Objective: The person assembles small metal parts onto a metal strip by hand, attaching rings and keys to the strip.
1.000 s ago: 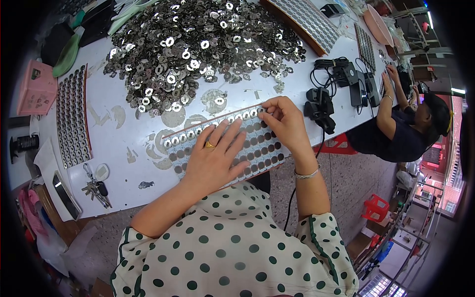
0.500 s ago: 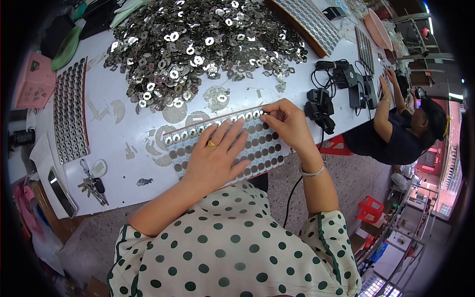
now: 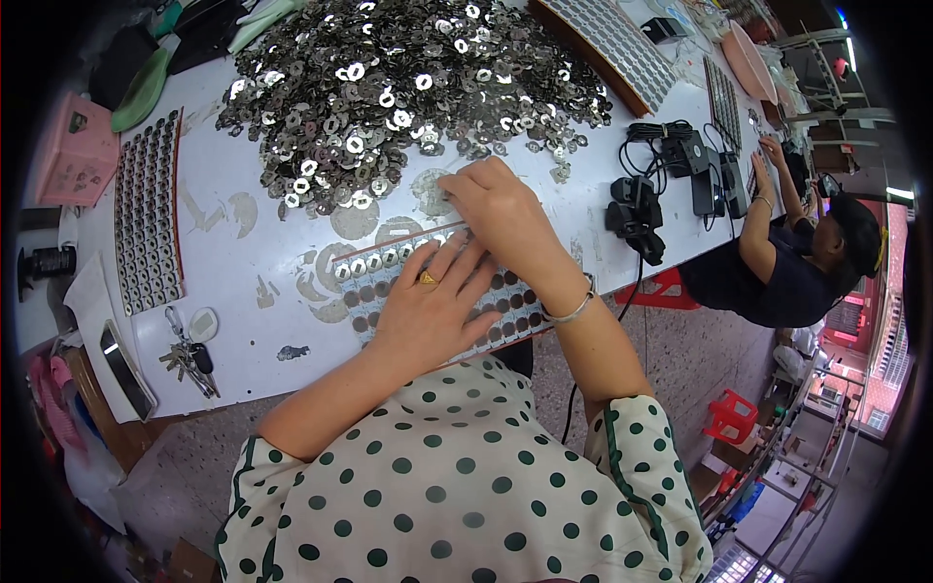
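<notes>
The gridded board [image 3: 371, 291] lies beneath the left hand [image 3: 428, 306] — palm down.

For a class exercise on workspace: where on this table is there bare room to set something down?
The main free patch of table lies between the far left board and the middle board under the left hand, marked but bare. A smaller one lies between the right hand and black gear. Crowded: the disc pile and that gear.
</notes>
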Demonstrator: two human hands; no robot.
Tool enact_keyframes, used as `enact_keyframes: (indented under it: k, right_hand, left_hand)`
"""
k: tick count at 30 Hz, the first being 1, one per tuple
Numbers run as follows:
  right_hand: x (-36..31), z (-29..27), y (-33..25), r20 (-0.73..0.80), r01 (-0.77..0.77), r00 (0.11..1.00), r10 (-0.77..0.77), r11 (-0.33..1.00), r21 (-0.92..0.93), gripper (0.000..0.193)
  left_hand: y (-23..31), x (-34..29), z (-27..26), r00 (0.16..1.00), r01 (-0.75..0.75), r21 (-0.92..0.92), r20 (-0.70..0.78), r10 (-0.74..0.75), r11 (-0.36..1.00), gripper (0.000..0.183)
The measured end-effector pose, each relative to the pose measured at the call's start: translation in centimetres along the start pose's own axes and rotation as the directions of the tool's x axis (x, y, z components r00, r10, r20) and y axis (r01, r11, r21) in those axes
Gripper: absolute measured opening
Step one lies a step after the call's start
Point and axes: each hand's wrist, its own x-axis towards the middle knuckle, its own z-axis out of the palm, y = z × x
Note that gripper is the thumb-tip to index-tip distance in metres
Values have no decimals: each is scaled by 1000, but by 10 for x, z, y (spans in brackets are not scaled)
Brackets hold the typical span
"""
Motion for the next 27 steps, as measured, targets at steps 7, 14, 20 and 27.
enact_keyframes:
  k: [7, 14, 20, 27]
  right_hand:
    - [4, -4, 7, -83, 2, 996, 8, 992, 128, 15]
    - [-26, -36, -6, 115, -463, 841, 529, 592, 660, 25]
    - [-37, -48, -34, -258, 23, 966, -31, 999, -34, 45]
    - [-49, -51, -45, -199, -42, 976, 91, 971, 237, 41]
  left_hand:
    - [0, -2, 0, 1000, 0, -11, -12, -1, 1000, 55]
    - [-3, 3, -9, 1000, 25, -151, -5, -26, 988, 50]
    - [-2, 21, -40, 925, 231, -900, 86, -370, 369, 18]
    - [-11, 19, -29, 902, 279, -958, 239, -361, 62, 11]
